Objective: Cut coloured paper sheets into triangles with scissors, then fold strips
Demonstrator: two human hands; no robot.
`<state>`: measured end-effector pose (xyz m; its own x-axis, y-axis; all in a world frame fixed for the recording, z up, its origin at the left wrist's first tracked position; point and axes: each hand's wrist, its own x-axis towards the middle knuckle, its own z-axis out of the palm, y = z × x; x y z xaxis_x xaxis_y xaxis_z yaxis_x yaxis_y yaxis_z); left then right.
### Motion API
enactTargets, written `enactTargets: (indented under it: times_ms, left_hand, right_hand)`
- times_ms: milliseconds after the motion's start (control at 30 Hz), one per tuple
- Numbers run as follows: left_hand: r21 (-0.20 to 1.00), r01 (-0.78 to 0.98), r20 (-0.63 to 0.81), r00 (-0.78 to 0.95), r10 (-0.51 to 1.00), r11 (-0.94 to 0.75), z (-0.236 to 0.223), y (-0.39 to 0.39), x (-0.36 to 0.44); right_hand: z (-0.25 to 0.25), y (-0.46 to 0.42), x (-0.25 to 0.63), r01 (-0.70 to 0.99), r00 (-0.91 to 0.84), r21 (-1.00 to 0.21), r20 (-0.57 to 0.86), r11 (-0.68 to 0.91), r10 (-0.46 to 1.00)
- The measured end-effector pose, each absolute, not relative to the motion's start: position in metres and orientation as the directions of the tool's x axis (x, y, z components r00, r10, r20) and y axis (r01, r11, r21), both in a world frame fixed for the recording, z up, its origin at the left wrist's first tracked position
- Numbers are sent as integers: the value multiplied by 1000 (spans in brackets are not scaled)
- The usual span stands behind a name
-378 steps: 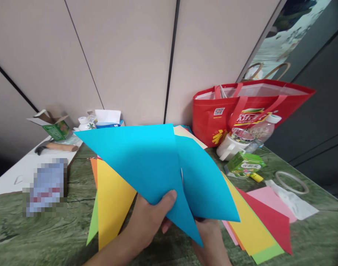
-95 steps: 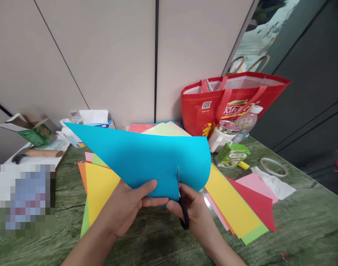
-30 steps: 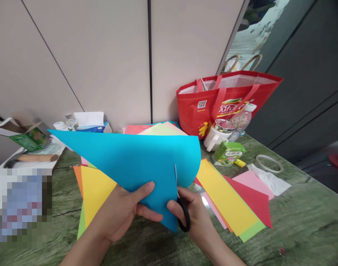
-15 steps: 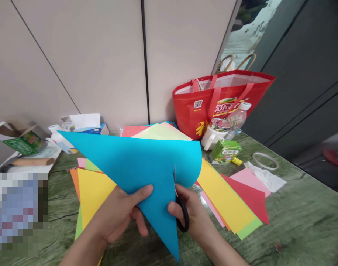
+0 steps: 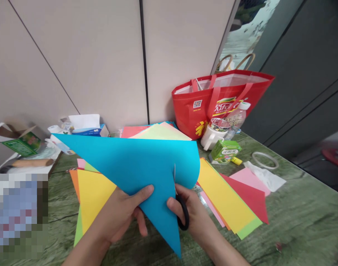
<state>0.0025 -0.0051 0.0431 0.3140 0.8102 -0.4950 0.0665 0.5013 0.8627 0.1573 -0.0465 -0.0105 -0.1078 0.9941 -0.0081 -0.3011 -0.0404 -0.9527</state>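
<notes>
Green wood-grain counter, lower half of frame. Blue sheet, center, held up over the counter: long point to the left, right end curled under, pointed flap hanging to bottom center. Red bag stands upper right. Yellow sheet on top of other colored strips, right of center; another yellow sheet left of center, partly behind the left forearm. Left hand, lower center-left: grasping the blue sheet at its lower edge, thumb flat on the near face, one finger loosely bent below. Right hand, just right of center: fingers curled around the scissors, thumb at the black loop, visible blade pointing up against the blue sheet. Green carton right of center, near white mug.
</notes>
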Motion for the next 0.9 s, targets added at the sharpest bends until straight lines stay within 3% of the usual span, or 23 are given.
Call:
enactTargets:
  times_ms: [900]
  left_hand:
    - [855, 12, -490, 346, 800, 519, 38, -4, 3]
  right_hand:
    - [-17, -47, 154, -287, -44, -958, -13, -25, 999]
